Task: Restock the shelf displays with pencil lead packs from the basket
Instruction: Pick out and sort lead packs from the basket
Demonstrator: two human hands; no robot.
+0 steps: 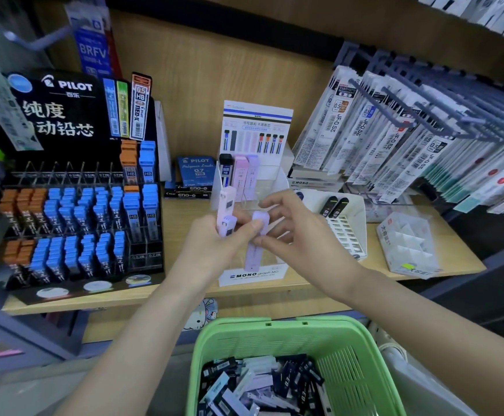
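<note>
Green basket (274, 323) (lead packs (259, 385) inside) sits below; wooden shelf (460, 253) above.

2 hands (214, 247), 3 lilac lead pks (256, 244) held, 1 green basket (361, 364), 2 blk pks (333, 207), 1 white tray (355, 223)

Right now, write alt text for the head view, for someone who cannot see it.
A person's left hand grips lilac lead packs while the right hand pinches another lilac pack over a clear MONO display on a shelf. A green basket of packs sits below; a Pilot rack stands at left.
</note>
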